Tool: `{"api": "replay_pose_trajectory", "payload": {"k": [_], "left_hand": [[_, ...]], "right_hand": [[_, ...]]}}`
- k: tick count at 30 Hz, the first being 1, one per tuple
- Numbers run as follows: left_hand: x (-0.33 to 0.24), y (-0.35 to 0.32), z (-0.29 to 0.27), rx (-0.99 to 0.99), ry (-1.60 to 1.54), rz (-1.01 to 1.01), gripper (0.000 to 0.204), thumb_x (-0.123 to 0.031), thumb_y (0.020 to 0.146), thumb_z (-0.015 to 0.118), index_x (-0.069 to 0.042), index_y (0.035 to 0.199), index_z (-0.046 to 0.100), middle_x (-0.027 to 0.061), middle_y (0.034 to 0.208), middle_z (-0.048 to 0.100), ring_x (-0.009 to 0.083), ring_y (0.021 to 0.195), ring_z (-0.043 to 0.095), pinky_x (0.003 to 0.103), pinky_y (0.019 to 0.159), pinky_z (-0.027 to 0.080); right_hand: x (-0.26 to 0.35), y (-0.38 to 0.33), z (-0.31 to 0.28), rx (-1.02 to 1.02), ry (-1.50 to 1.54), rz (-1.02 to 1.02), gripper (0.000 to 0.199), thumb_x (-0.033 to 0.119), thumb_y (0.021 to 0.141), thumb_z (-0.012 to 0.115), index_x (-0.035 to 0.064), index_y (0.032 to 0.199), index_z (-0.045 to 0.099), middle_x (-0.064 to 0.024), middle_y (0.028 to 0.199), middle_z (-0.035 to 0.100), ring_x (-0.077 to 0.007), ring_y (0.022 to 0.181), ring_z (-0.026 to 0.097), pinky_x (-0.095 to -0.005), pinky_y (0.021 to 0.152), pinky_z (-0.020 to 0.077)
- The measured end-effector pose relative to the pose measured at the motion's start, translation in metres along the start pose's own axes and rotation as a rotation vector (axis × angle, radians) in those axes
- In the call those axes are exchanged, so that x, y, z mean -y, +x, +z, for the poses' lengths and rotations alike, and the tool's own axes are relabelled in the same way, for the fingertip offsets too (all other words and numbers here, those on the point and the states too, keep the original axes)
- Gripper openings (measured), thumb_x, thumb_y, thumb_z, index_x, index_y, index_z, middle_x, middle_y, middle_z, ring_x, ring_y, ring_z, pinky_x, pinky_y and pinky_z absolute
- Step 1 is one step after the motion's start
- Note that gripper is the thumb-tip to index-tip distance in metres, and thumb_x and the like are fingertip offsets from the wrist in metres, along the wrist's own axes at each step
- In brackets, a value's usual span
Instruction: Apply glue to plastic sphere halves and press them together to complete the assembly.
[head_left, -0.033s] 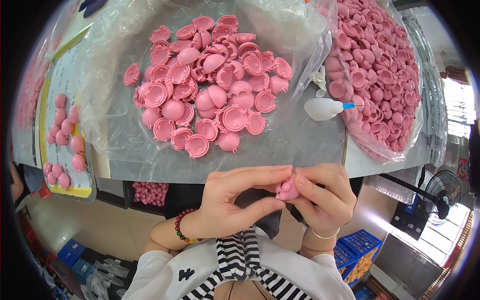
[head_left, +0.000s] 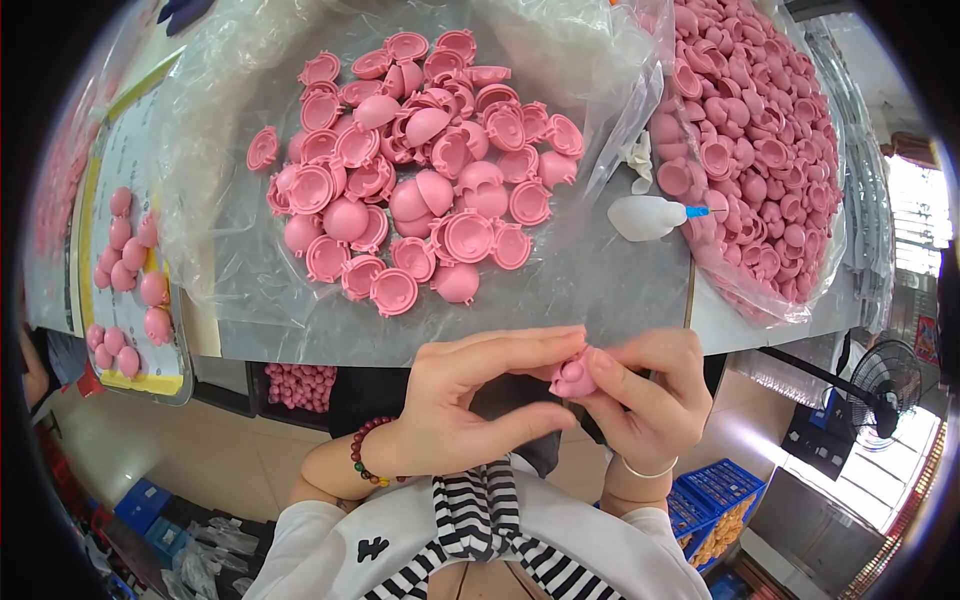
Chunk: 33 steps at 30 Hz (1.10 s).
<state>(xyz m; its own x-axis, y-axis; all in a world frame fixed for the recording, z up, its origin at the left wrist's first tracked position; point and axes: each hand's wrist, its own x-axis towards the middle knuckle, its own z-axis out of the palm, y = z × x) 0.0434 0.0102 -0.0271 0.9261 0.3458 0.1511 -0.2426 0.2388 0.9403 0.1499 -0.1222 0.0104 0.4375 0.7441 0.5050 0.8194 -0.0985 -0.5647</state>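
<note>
Two hands: we see both meet low in the centre of the frame, just below the table edge, pinching one small pink piece.
Left hand [head_left: 470, 405]: its fingers stretch rightward and close on the pink piece from the left; a beaded bracelet [head_left: 362, 452] circles the wrist.
Right hand [head_left: 650, 395]: its fingers curl around the pink piece from the right, gripping it; a thin bangle [head_left: 648, 468] sits on the wrist.
Pink piece [head_left: 574, 377]: held between the fingertips of both hands, off the table, lower centre-right of the frame.
Table [head_left: 600, 290]: a grey top filling the upper half, covered with clear plastic sheeting [head_left: 215, 250].
Loose pile [head_left: 420, 170]: pink round half-shells spread on the sheeting at upper centre, some hollow side up, some dome up.
Bag of shells [head_left: 760, 130]: a far larger heap in clear plastic, upper right.
White bottle [head_left: 648, 216]: lying on its side with a blue tip, between pile and bag.
Tray [head_left: 140, 290]: at the left edge, carrying finished pink pieces.
Room: we see a pale floor below, blue crates [head_left: 720, 500] lower right, a fan [head_left: 885, 375] at the right, bright windows beyond.
</note>
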Motion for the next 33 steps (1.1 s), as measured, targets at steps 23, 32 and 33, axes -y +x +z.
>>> {"api": "replay_pose_trajectory", "payload": {"k": [23, 32, 33], "left_hand": [[0.002, 0.008, -0.005, -0.047, 0.247, 0.239, 0.039, -0.007, 0.056, 0.076, 0.001, 0.093, 0.064, 0.0105, 0.089, 0.065, 0.016, 0.068, 0.058, 0.024, 0.059, 0.047], [-0.004, 0.008, -0.009, -0.036, -0.42, -0.045, 0.05, -0.035, 0.075, 0.065, 0.003, 0.104, 0.053, 0.0098, 0.091, 0.055, 0.0158, 0.079, 0.055, 0.028, 0.07, 0.045], [-0.001, 0.007, -0.01, -0.031, -0.418, -0.044, 0.05, -0.035, 0.075, 0.065, 0.003, 0.104, 0.053, 0.0098, 0.091, 0.055, 0.0158, 0.079, 0.055, 0.028, 0.07, 0.045]], "right_hand": [[0.005, -0.015, 0.02, -0.146, 0.165, -0.003, 0.031, -0.008, 0.059, 0.068, 0.0041, 0.086, 0.06, -0.0052, 0.072, 0.059, -0.0197, 0.061, 0.055, -0.027, 0.053, 0.0461], [-0.027, -0.004, 0.007, -0.488, 0.127, 0.116, 0.01, 0.006, 0.068, 0.061, 0.0003, 0.075, 0.057, -0.0056, 0.064, 0.056, -0.0144, 0.059, 0.052, -0.0255, 0.056, 0.0414], [-0.032, 0.0, 0.005, -0.579, 0.168, 0.291, 0.019, 0.008, 0.071, 0.063, -0.0017, 0.085, 0.056, -0.007, 0.078, 0.058, -0.015, 0.069, 0.053, -0.0252, 0.061, 0.0413]]}}
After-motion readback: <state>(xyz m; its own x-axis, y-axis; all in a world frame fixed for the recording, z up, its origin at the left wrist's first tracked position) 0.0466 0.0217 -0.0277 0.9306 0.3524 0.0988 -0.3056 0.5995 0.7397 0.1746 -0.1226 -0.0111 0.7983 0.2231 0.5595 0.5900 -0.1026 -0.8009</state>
